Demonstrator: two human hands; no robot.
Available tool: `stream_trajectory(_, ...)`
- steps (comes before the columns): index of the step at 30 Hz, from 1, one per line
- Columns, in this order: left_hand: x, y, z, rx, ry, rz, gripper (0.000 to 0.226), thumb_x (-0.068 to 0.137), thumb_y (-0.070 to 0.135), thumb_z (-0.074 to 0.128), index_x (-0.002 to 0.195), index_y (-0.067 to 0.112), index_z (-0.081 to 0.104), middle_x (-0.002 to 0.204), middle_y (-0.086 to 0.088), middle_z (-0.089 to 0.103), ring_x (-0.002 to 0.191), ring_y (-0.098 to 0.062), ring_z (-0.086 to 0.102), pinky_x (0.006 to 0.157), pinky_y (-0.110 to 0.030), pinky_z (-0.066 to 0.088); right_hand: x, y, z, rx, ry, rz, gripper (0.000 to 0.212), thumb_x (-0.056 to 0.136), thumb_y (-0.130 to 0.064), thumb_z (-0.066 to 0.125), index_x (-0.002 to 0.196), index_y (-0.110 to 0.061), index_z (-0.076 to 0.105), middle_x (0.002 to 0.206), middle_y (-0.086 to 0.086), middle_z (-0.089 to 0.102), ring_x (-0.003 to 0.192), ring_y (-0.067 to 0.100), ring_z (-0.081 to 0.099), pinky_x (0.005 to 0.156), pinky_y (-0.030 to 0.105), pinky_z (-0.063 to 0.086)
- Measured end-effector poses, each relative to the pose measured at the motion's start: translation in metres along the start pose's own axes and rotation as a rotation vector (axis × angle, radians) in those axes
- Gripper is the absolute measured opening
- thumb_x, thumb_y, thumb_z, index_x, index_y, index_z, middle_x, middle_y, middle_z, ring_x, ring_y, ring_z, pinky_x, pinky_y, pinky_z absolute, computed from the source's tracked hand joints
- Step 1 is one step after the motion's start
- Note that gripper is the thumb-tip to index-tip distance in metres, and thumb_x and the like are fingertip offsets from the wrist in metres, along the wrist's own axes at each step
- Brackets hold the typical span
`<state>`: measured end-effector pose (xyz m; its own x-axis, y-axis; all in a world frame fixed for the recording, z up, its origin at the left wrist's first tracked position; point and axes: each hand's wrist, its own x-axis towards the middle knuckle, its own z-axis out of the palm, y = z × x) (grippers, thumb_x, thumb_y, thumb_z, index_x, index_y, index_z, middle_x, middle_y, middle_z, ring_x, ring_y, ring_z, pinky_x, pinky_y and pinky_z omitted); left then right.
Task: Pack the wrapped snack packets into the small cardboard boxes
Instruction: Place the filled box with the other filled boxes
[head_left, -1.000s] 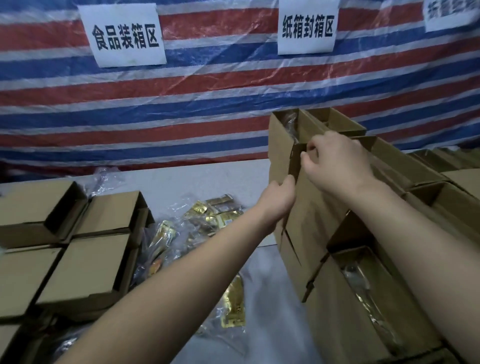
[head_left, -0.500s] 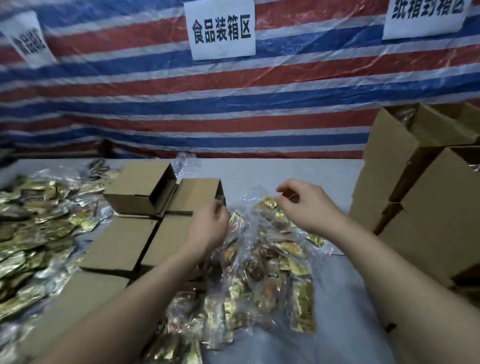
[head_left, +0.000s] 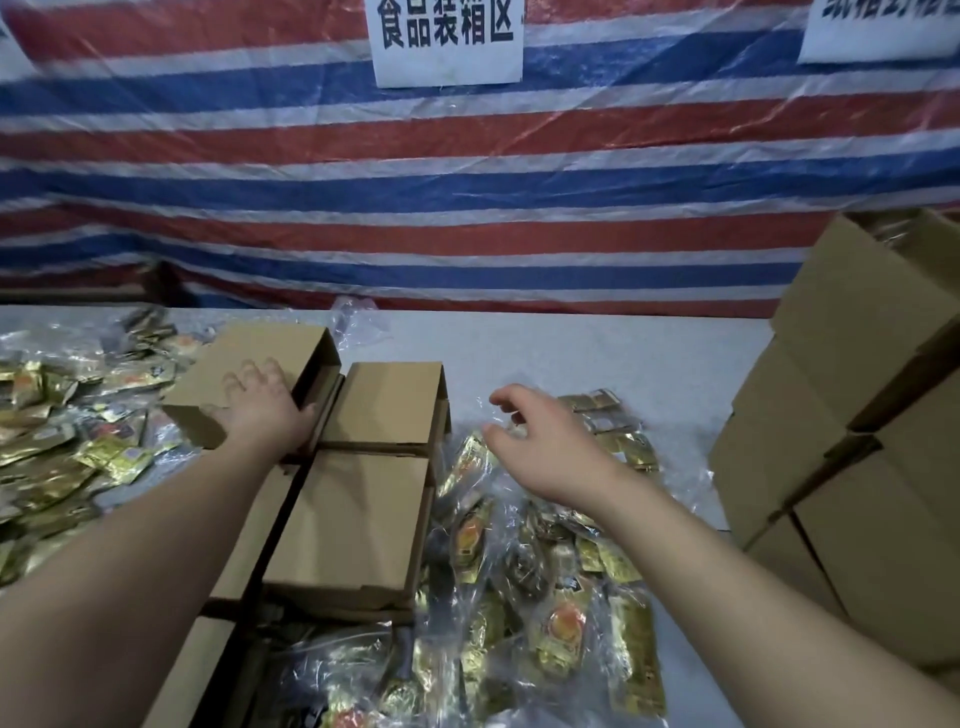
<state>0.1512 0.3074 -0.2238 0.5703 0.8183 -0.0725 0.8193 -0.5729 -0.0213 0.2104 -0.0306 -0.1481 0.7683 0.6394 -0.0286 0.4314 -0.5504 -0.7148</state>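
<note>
Cardboard, brown, small boxes: a cluster lies flat on the grey table (head_left: 597, 353), left of centre. Since half a second ago the left hand (head_left: 262, 410) has moved from the near edge of the cluster onto the far-left box (head_left: 249, 374), where it now rests palm down with fingers spread, thumb by that box's open right end. The right hand (head_left: 540, 447), earlier over the far end of the bag, now hovers lower over the clear bag of snack packets (head_left: 545, 561), fingers loosely curved and apart, gripping nothing.

Far-left box: tilted, long axis running from near-left to far-right, open mouth facing right. Neighbouring box (head_left: 389, 402): just beside it, touching or nearly so. Nearer box (head_left: 353, 525): long axis running away from the viewer.

Snack packets, gold foil: one bagged batch right of the cluster, under the right hand; a second loose heap (head_left: 57, 441) at the left table edge.

Stacked cartons (head_left: 857, 415): a wall at the right edge. Bare tabletop lies between bag and stack, and behind the boxes up to the striped tarpaulin (head_left: 467, 208), which bears a white sign (head_left: 447, 39).
</note>
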Motion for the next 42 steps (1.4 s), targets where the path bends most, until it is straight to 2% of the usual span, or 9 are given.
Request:
stream_trajectory(6, 0.006, -0.008, 0.011, -0.025, 0.079, 0.022, 0.053, 0.098, 0.008, 0.034, 0.150, 0.007, 0.023, 0.154, -0.017, 0.026, 0.140, -0.041, 0.024, 0.097, -0.065, 0.042, 0.002, 0.006, -0.007, -0.027, -0.001, 0.026, 0.045, 0.098, -0.039, 0.052, 0.140, -0.022, 0.050, 0.141, -0.003, 0.051, 0.127, 0.012, 0.048, 0.103, 0.030, 0.038)
stream_trajectory(9, -0.004, -0.020, -0.013, -0.013, 0.241, 0.108, 0.037, 0.092, 0.002, 0.047, 0.129, -0.001, 0.046, 0.118, -0.022, 0.056, 0.106, -0.041, 0.056, 0.076, -0.050, 0.055, 0.001, 0.006, -0.012, -0.039, 0.008, 0.026, 0.042, 0.098, -0.037, 0.053, 0.137, -0.022, 0.053, 0.139, -0.003, 0.053, 0.125, 0.011, 0.049, 0.097, 0.025, 0.036)
stream_trajectory(13, -0.036, -0.017, -0.084, -0.053, 0.321, 0.250, 0.022, 0.085, -0.002, 0.049, 0.103, 0.008, 0.057, 0.074, -0.008, 0.052, 0.072, -0.033, 0.060, 0.057, -0.038, 0.049, -0.001, -0.003, -0.025, -0.035, 0.054, -0.003, 0.040, 0.098, -0.035, 0.053, 0.136, -0.021, 0.054, 0.138, -0.002, 0.053, 0.123, 0.012, 0.050, 0.097, 0.025, 0.036)
stream_trajectory(19, -0.154, 0.022, -0.144, -0.227, 0.232, 0.569, 0.031, 0.094, 0.006, 0.049, 0.118, 0.019, 0.064, 0.107, -0.009, 0.069, 0.097, -0.030, 0.063, 0.081, -0.040, 0.055, -0.015, -0.022, -0.067, -0.038, 0.223, -0.109, 0.063, 0.094, -0.033, 0.057, 0.151, -0.024, 0.033, 0.155, -0.002, 0.034, 0.142, 0.017, 0.032, 0.114, 0.036, 0.028)
stream_trajectory(23, -0.221, 0.051, -0.140, -0.405, 0.101, 0.781, 0.023, 0.101, 0.015, 0.047, 0.114, 0.024, 0.065, 0.101, 0.006, 0.063, 0.092, -0.015, 0.057, 0.068, -0.011, 0.039, -0.041, -0.014, -0.097, -0.285, 0.101, -0.175, 0.060, 0.088, -0.025, 0.059, 0.146, -0.025, 0.042, 0.151, -0.003, 0.041, 0.140, 0.018, 0.036, 0.115, 0.037, 0.031)
stream_trajectory(26, -0.254, 0.070, -0.120, -0.476, -0.048, 0.857, 0.023, 0.103, 0.020, 0.045, 0.117, 0.022, 0.063, 0.106, 0.007, 0.062, 0.099, -0.013, 0.057, 0.076, -0.020, 0.042, -0.073, 0.008, -0.104, -0.364, -0.074, -0.120, 0.024, 0.088, -0.020, 0.056, 0.108, -0.029, 0.065, 0.113, -0.006, 0.064, 0.109, 0.018, 0.059, 0.086, 0.028, 0.050)
stream_trajectory(28, -0.273, 0.079, -0.094, -0.516, -0.103, 0.863, 0.022, 0.102, 0.019, 0.046, 0.114, 0.019, 0.064, 0.108, 0.003, 0.065, 0.100, -0.017, 0.060, 0.085, -0.029, 0.048, -0.099, 0.034, -0.096, -0.370, -0.102, -0.071, 0.012, 0.085, -0.018, 0.053, 0.076, -0.025, 0.058, 0.083, -0.005, 0.060, 0.083, 0.020, 0.060, 0.064, 0.030, 0.046)
stream_trajectory(33, -0.340, 0.080, 0.017, -0.476, -0.312, 0.903, 0.019, 0.101, 0.026, 0.043, 0.108, 0.024, 0.061, 0.107, 0.000, 0.067, 0.099, -0.018, 0.061, 0.085, -0.031, 0.048, -0.184, 0.123, -0.029, -0.372, -0.112, 0.131, 0.016, 0.081, -0.029, 0.049, 0.065, -0.024, 0.046, 0.070, -0.005, 0.053, 0.068, 0.013, 0.052, 0.052, 0.021, 0.034)
stream_trajectory(42, -0.406, 0.078, 0.123, -0.347, -0.574, 0.887, 0.018, 0.097, 0.022, 0.047, 0.107, 0.023, 0.061, 0.111, 0.000, 0.065, 0.104, -0.016, 0.061, 0.080, -0.022, 0.040, -0.279, 0.209, 0.069, -0.263, -0.194, 0.438, 0.015, 0.082, -0.031, 0.048, 0.081, -0.018, 0.056, 0.088, -0.006, 0.056, 0.083, 0.008, 0.055, 0.076, 0.024, 0.048)
